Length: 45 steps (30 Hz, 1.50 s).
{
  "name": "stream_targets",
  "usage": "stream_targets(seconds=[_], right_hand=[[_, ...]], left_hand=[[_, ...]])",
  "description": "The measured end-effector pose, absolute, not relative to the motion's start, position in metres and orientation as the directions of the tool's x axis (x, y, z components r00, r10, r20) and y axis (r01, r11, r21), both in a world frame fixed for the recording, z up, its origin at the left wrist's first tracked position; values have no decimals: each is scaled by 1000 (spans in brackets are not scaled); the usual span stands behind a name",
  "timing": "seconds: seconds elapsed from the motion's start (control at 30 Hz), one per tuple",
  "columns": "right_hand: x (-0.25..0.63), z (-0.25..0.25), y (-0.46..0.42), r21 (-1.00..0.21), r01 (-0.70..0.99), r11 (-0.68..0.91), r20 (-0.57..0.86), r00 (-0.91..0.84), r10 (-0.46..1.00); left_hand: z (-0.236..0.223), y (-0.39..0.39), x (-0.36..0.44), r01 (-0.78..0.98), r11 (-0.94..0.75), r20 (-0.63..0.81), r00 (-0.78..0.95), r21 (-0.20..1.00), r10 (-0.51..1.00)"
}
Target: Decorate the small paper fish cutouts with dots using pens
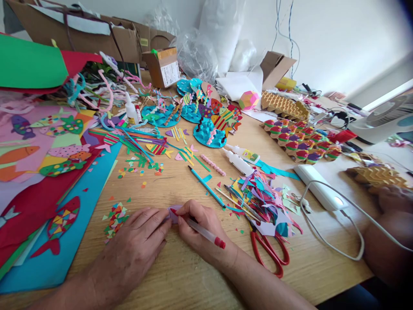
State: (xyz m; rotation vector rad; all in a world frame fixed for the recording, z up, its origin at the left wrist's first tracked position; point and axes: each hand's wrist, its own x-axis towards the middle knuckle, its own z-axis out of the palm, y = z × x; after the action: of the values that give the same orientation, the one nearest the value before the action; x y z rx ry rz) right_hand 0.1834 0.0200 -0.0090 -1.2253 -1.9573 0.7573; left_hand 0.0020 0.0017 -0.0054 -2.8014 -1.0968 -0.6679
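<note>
My right hand grips a pen with a clear barrel and a red end. Its front end is at a small purple paper piece on the wooden table, where a patch of red shows. The fingers of my left hand lie close together and hold the left side of that piece down, hiding part of it. Beside my left hand is a pile of tiny colored paper bits. Red-handled scissors lie to the right of my right hand, their blades under paper scraps.
Paper fish lie on colored sheets at left. Glue bottles, a blue pen and blue paper discs are farther back. A white power bank with a looping cable stands right, near another person's arm.
</note>
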Motion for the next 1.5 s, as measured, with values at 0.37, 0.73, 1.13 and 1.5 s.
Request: stream_targets(seconds=[0.37, 0.73, 1.13, 1.5], right_hand=[[185, -10, 19, -769, 500, 398, 265, -318, 910], [184, -10, 20, -763, 516, 390, 257, -311, 915], [183, -11, 19, -764, 513, 392, 260, -311, 914], [183, -10, 19, -767, 513, 385, 255, -307, 917]], left_hand=[[-4, 1, 4, 655, -751, 442, 650, 87, 618], [-6, 1, 3, 654, -750, 453, 641, 100, 619], [-6, 1, 3, 654, -751, 452, 646, 88, 615], [-4, 1, 4, 659, -744, 446, 635, 114, 631]])
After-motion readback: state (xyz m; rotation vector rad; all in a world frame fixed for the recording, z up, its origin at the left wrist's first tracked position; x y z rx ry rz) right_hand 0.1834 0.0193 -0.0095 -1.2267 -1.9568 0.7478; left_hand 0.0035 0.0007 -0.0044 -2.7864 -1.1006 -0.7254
